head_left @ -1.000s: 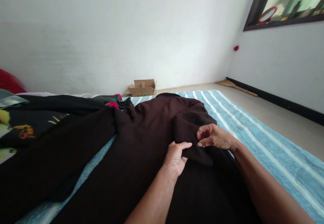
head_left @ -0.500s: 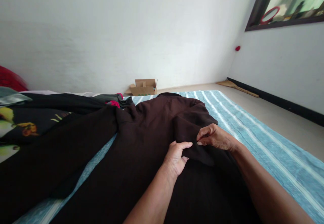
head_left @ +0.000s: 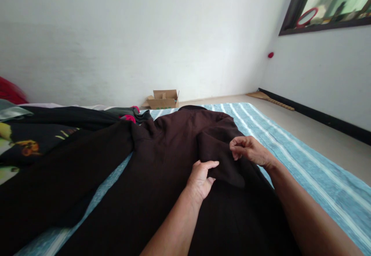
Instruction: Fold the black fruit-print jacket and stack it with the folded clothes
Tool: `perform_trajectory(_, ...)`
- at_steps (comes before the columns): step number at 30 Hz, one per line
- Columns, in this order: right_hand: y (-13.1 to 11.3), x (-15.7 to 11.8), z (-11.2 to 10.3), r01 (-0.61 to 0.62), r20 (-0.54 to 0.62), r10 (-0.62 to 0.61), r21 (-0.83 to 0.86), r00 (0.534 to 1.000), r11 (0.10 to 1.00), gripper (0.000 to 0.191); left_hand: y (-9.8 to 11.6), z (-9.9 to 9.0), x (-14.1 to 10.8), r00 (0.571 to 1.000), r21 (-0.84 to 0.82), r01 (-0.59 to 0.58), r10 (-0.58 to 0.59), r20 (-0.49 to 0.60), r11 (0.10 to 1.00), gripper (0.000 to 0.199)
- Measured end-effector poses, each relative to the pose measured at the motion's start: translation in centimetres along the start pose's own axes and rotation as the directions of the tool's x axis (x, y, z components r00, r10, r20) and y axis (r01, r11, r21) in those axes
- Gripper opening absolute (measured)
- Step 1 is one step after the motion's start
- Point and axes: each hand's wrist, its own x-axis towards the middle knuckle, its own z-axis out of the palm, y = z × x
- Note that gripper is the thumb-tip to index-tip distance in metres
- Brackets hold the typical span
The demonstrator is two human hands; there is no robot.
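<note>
A long dark brown garment lies spread on a blue sheet with white stripes, its collar toward the wall and one sleeve stretched to the left. My left hand grips a raised fold of the garment near its right side, thumb on top, with the other fingers partly hidden under the cloth. Just to the right and a little higher, my right hand is above the fold, its fingertips pinched together. Whatever is between them, if anything, is too small to make out.
Other clothes, some dark with a printed pattern, are heaped at the left. An open cardboard box stands by the white wall. At the right, a woven item lies on the floor beneath a window.
My right hand has lifted up and slightly right, away from the fold beside my left thumb. My left hand keeps its grip on the cloth. The view has shifted slightly.
</note>
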Motion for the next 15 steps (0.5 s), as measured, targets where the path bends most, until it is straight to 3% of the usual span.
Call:
perform_trajectory(3, 0.2, -0.3, -1.5, -0.002, -0.191, -0.007, -0.046, 0.981, 0.999, 0.023, 0.0, 0.0, 0.1, 1.0, -0.004, 0.0, 0.0, -0.007, 1.0, 0.031)
perform_trajectory(5, 0.4, -0.6, -2.9, -0.038, -0.389, 0.012, -0.058, 0.921, 0.998, 0.021, 0.0, -0.1, 0.1, 1.0, -0.004, -0.003, 0.003, -0.005, 1.0, 0.031)
perform_trajectory(7, 0.7, -1.0, -4.6, -0.072, -0.609, 0.046, -0.018, 0.791, 0.997, 0.016, -0.1, -0.1, 0.2, 1.0, 0.007, -0.005, 0.005, 0.005, 1.0, 0.03)
perform_trajectory(9, 1.2, -1.6, -6.6, -0.088, -0.778, 0.094, 0.051, 0.621, 0.995, 0.012, -0.2, -0.2, 0.2, 1.0, 0.021, -0.007, 0.007, 0.005, 1.0, 0.029)
perform_trajectory(11, 1.8, -2.5, -8.9, -0.108, -0.864, 0.138, 0.098, 0.484, 0.989, 0.009, -0.3, -0.2, 0.3, 1.0, 0.021, -0.013, 0.013, 0.007, 1.0, 0.03)
perform_trajectory(15, 3.2, -5.3, -12.8, -0.284, -0.931, 0.208, 0.121, 0.301, 0.951, 0.011, -0.4, -0.4, 0.5, 1.0, 0.025, -0.018, 0.017, 0.022, 1.0, 0.031)
